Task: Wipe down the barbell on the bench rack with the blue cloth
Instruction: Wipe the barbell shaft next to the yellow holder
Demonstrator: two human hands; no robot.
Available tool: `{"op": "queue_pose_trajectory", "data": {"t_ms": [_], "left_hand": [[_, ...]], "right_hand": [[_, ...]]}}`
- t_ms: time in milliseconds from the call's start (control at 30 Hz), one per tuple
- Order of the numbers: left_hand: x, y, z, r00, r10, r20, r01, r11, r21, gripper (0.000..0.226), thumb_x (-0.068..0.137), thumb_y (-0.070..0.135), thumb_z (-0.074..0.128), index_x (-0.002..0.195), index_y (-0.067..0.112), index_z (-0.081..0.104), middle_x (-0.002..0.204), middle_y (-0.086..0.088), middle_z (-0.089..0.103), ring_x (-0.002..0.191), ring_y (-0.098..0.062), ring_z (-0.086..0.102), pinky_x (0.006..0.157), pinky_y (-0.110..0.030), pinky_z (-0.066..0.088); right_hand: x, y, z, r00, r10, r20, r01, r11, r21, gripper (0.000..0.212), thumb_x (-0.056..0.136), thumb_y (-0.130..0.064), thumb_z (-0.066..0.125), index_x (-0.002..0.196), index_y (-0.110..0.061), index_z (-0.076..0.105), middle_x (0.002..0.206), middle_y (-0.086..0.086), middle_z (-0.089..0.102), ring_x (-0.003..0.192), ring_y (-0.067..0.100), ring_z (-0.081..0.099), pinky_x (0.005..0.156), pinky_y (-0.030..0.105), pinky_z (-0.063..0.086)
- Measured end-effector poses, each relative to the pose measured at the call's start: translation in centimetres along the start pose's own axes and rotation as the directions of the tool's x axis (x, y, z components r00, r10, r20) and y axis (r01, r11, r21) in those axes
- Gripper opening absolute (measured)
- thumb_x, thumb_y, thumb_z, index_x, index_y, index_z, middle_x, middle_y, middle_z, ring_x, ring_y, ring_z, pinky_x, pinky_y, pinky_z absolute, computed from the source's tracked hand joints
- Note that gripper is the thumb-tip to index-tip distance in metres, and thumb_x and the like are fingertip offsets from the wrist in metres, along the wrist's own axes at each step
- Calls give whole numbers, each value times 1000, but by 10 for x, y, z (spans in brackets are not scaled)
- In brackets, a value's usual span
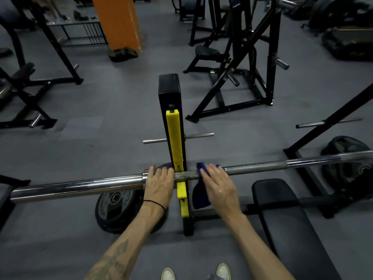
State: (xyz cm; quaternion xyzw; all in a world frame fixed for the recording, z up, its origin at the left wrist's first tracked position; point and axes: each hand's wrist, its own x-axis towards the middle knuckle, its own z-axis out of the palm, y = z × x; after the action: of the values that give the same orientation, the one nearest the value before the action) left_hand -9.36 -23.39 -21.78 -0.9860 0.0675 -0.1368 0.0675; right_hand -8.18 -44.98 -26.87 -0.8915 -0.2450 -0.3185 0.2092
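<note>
Crosswise, the barbell (256,167) lies on the yellow-lined rack upright (175,138). Left of the upright, the left hand (159,183) curls over the bar at the sleeve collar. Right of it, the right hand (219,187) presses the blue cloth (200,170) around the knurled shaft, near the black bench pad (282,215).

Both hands (159,182) (219,185), blue cloth (198,190) on barbell (256,167)

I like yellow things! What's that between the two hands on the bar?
The yellow rack upright, with a short knurled stretch of the barbell beside it, seen in the head view.
</note>
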Motion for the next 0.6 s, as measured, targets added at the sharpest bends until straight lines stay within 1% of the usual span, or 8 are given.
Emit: {"op": "queue_pose_trajectory", "data": {"t_ms": [100,200,233,300,367,400,500,600], "left_hand": [[1,1,-2,1000,-16,14,15,1000,8,27,63,-2,72,82,12,59,70,-9,58,65,-32,59,88,-50,51],[4,5,-2,998,-47,41,46,999,6,26,64,-4,71,81,12,59,70,-9,58,65,-32,59,89,-50,50],[4,6,-3,998,-54,44,54,999,11,26,65,-3,71,81,13,59,70,-9,58,65,-32,59,90,-50,49],[4,5,-3,997,-50,55,49,999,10,27,65,-1,73,81,13,58,70,-9,59,66,-33,60,90,-50,49],[2,3,-2,998,-28,57,28,1000,3,28,65,1,76,83,14,58,71,-8,59,67,-32,61,90,-50,50],[1,2,-2,998,-20,63,20,1000,4,28,66,2,76,84,13,58,72,-8,60,68,-32,61,90,-51,50],[1,0,-1,998,-7,57,7,1000,6,28,67,3,75,88,13,60,75,-7,60,69,-30,60,91,-50,48],[2,1,0,999,-25,42,24,999,30,29,66,1,76,88,12,61,75,-7,60,69,-30,59,91,-49,48]], "right_hand": [[-7,25,-18,993,116,-35,-118,991,-69,38,94,0,57,129,-1,68,135,18,66,126,33,64,114,51,41],[1,-4,0,956,282,-86,-287,956,-57,45,82,15,68,124,1,70,129,20,69,121,37,66,117,49,34],[7,-19,8,960,272,-65,-274,962,-23,48,80,16,68,125,-1,71,129,19,69,121,36,66,118,48,33],[16,-46,19,993,118,16,-119,992,48,41,90,7,56,127,-4,71,130,16,69,122,33,66,118,48,38],[20,-48,21,998,15,57,-19,997,78,36,99,-7,49,127,-7,71,129,13,69,122,29,65,115,49,43],[20,-39,19,998,2,69,-6,998,65,33,101,-10,51,129,-8,70,129,12,69,121,28,65,116,48,43],[11,0,3,999,43,10,-44,999,3,29,107,-22,56,124,-7,73,121,12,71,110,29,69,111,50,47],[2,25,-14,991,130,-19,-131,990,-52,30,105,-21,55,122,-4,74,121,14,72,110,30,69,113,50,45]]}}
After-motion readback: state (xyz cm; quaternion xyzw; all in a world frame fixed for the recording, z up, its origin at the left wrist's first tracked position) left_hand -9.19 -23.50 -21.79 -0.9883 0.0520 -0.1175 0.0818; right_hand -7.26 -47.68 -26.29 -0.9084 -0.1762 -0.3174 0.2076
